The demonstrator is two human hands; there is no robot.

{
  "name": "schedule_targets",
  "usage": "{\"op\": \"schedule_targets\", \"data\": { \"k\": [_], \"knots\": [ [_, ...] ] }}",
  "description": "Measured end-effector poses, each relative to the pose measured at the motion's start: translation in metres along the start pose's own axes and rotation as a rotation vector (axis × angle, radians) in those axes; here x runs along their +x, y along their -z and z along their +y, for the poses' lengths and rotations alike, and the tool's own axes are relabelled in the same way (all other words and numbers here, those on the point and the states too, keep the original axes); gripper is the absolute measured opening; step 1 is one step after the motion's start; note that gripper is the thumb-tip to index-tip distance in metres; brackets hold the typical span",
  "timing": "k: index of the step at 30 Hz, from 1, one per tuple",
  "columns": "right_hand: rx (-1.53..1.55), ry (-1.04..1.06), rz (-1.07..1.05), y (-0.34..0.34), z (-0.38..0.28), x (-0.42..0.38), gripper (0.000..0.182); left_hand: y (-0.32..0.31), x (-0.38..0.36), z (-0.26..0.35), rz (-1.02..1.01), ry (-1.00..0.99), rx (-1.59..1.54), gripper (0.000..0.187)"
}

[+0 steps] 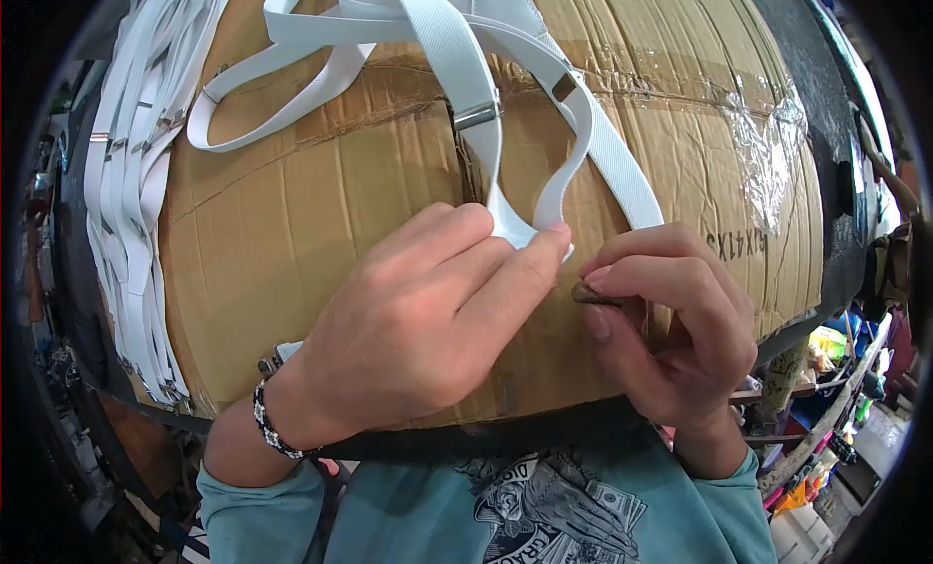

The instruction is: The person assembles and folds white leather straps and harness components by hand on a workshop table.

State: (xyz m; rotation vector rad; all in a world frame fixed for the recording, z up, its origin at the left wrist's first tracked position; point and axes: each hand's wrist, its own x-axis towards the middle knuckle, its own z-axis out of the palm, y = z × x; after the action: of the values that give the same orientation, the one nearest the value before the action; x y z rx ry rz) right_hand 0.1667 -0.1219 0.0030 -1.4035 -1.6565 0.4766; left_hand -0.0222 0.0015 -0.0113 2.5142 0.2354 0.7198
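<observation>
White elastic suspenders [449, 54] lie across the cardboard in front of me, looping at the top. A metal slide buckle [476, 115] sits on one strap, and another strap carries a second slide [564, 86]. My left hand [413, 316] is closed, pinching a strap folded to a narrow end at the fingertips. Close by on the right, my right hand [685, 316] is closed, thumb and fingers gripping a small dull-brown piece [595, 294] whose kind I cannot tell. Beside my left wrist, a metal clip [269, 365] on a white strap end pokes out, the rest hidden by the arm.
A bundle of white suspenders [131, 195] with metal clips hangs along the left edge. Flattened cardboard [262, 205] with clear tape [768, 166] covers the dark work surface [841, 205]. Various coloured items [831, 345] lie lower down at the right.
</observation>
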Motion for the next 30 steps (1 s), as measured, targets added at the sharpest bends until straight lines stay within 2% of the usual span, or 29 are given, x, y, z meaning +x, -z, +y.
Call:
{"op": "schedule_targets", "data": {
  "k": [19,26,30],
  "knots": [
    [-0.136,0.079,0.049,-0.011,-0.009,0.010,0.030,0.000,0.001,-0.002,0.000,0.008,-0.063,0.051],
    [-0.301,0.046,0.024,-0.014,-0.006,0.002,0.027,-0.002,0.003,-0.004,0.021,0.023,-0.117,0.049],
    [-0.229,-0.017,0.018,0.000,-0.004,-0.002,0.024,0.001,0.002,-0.003,0.012,0.018,-0.110,0.048]
  ]
}}
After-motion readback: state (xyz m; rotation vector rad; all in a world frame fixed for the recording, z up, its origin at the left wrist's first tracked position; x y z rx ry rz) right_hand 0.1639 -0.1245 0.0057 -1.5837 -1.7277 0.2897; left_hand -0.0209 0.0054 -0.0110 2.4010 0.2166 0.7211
